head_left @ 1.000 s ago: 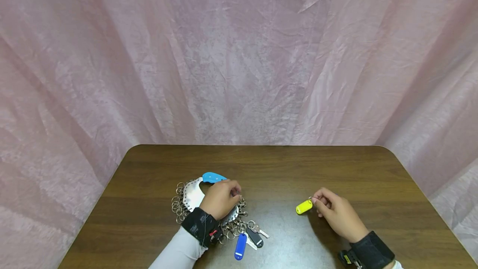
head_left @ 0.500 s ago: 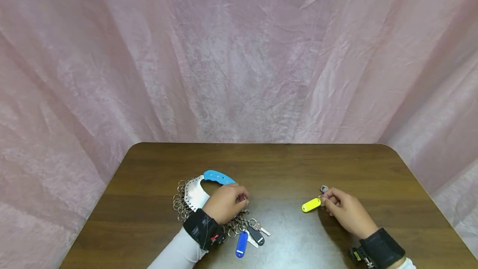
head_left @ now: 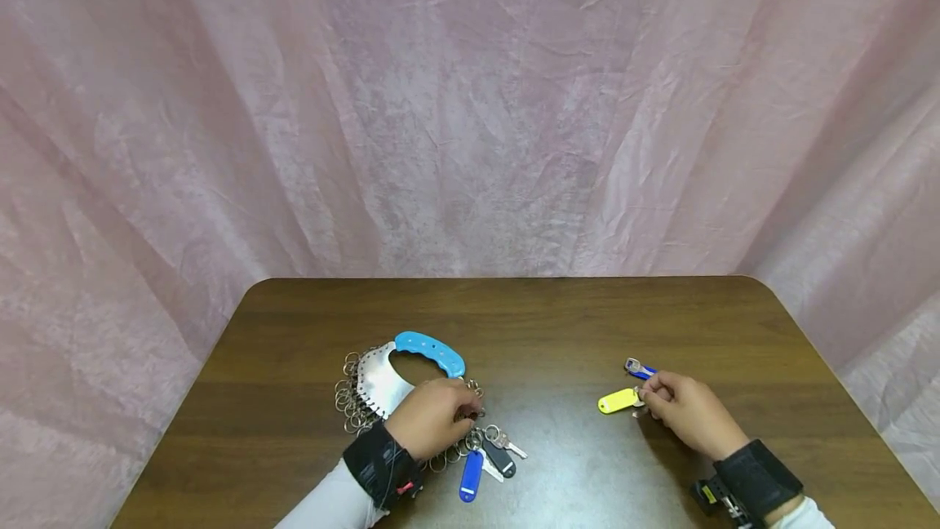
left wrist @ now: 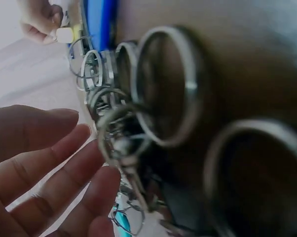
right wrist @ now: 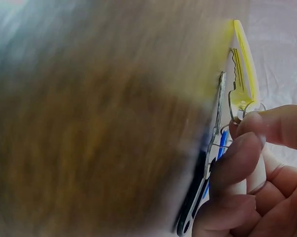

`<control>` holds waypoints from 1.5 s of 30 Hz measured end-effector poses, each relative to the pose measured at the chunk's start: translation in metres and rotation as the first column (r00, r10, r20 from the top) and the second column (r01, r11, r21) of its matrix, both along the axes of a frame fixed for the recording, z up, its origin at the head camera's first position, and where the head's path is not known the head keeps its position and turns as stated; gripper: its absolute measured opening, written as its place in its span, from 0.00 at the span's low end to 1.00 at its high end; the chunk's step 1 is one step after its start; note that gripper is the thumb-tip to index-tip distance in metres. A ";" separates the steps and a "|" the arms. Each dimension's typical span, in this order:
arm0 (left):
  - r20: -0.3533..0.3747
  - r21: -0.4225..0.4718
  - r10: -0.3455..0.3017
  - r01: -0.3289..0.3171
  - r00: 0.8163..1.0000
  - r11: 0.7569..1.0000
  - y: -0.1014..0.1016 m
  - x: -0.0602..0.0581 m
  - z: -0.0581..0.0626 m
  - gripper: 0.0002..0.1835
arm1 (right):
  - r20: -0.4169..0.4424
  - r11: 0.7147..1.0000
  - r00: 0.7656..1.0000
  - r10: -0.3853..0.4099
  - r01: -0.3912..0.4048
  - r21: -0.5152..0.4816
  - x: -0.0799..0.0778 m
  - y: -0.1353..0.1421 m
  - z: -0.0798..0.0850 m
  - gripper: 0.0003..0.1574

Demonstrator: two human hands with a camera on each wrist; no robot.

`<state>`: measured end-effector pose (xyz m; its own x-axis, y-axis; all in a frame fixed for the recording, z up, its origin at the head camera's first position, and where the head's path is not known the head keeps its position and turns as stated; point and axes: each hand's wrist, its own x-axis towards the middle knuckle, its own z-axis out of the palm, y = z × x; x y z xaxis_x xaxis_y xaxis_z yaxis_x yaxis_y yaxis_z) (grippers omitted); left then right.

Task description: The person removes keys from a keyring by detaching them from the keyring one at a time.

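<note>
My right hand [head_left: 686, 411] pinches a small metal key ring [right wrist: 242, 111] between thumb and finger. A yellow key tag [head_left: 618, 401] and a notched key [right wrist: 237, 69] hang from it. Just beyond my fingers, a small blue item with a silver end [head_left: 637, 367] shows. A black-headed key [right wrist: 190, 202] lies beside those fingers in the right wrist view. On the left, my left hand [head_left: 433, 416] is over a curved metal key holder [head_left: 378, 382] with a blue handle [head_left: 433, 349]. Its fingers are loosely bent, fingertips right at the holder's rings [left wrist: 124, 133].
Near the holder's front edge lie a blue key tag [head_left: 472, 476], a black key tag [head_left: 499, 458] and silver keys [head_left: 507, 441]. Everything is on a brown wooden table [head_left: 558, 325]. A pink curtain [head_left: 470, 104] hangs behind it.
My right hand has moved right with the yellow tag, and the blue item has come into view beside it. My left hand has slid toward me, uncovering more of the blue handle.
</note>
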<state>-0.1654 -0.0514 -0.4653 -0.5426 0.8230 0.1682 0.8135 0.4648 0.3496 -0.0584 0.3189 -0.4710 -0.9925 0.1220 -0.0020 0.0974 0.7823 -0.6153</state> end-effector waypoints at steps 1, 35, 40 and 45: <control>-0.001 -0.005 -0.004 0.004 1.000 1.000 -0.001 0.000 -0.001 0.07 | 0.009 1.000 1.000 0.001 -0.001 0.001 0.000 0.000 0.000 0.06; -0.033 -0.066 0.007 -0.010 0.999 0.998 0.001 0.006 -0.003 0.03 | -0.143 1.000 0.990 0.019 -0.022 -0.021 -0.007 -0.050 0.017 0.05; -0.026 -0.069 0.018 -0.020 1.000 0.997 0.004 0.005 -0.003 0.03 | -0.156 0.994 0.986 0.061 -0.074 -0.079 -0.012 -0.075 0.018 0.06; -0.032 -0.070 0.015 -0.017 0.999 0.997 0.005 0.004 -0.003 0.04 | -0.152 0.985 0.978 0.141 -0.154 -0.079 -0.016 -0.099 0.013 0.06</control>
<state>-0.1618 -0.0459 -0.4683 -0.5509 0.8248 0.1270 0.8159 0.5003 0.2898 -0.0742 0.2199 -0.4579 -0.9901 -0.0202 0.1389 -0.1105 0.7222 -0.6828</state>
